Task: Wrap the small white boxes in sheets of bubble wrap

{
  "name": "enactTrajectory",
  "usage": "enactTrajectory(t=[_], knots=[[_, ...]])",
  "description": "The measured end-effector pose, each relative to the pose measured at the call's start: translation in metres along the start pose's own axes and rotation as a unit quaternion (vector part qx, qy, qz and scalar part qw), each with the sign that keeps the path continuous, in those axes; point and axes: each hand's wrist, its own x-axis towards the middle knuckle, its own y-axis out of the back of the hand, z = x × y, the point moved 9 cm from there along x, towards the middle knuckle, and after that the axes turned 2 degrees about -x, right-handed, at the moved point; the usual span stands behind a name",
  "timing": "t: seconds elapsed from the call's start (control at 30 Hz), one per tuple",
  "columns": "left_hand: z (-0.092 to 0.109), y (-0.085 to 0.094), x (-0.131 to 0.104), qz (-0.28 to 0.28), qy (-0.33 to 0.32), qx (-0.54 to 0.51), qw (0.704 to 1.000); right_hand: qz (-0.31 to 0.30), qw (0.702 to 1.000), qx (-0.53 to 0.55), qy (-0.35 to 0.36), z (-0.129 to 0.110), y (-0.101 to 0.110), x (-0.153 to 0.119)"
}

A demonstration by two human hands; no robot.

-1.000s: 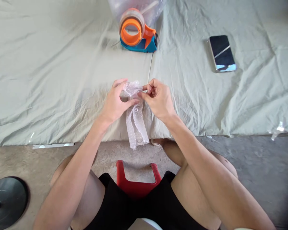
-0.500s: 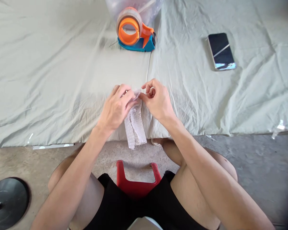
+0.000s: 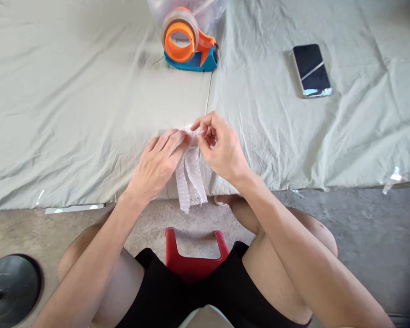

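Note:
A strip of clear bubble wrap [image 3: 192, 180] lies at the table's front edge, its lower end hanging over. My left hand [image 3: 162, 157] is closed on its upper left part, fingers pressed together. At the upper right of the wrap, my right hand [image 3: 220, 143] pinches its edge between thumb and index finger, the other fingers curled. The fingers partly cover the wrap's top end, and whether anything lies inside it cannot be made out.
An orange and blue tape dispenser [image 3: 187, 43] stands at the back, before a clear plastic bag [image 3: 208, 18]. A phone [image 3: 312, 70] lies at the right on the grey-green cloth [image 3: 89, 114]. Below are a red stool [image 3: 194, 264] and a round black base [image 3: 12, 289].
My right fingers have shifted left over the top of the bubble wrap. My left hand has flattened slightly and moved down and left. The view has shifted a little.

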Motion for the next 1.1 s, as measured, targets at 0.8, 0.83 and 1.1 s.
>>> enactTrajectory(t=[0.8,0.83,1.1], knots=[[-0.022,0.000,0.009,0.179,-0.066,-0.103,0.976,-0.085,0.941,-0.247,0.216,0.002,-0.016,-0.027],[-0.023,0.000,0.010,0.180,-0.067,-0.115,0.975,-0.080,0.941,-0.241,0.223,0.001,-0.016,-0.027],[-0.033,0.000,0.013,0.215,-0.055,-0.205,0.953,-0.012,0.966,-0.160,0.201,0.001,-0.019,-0.019]])
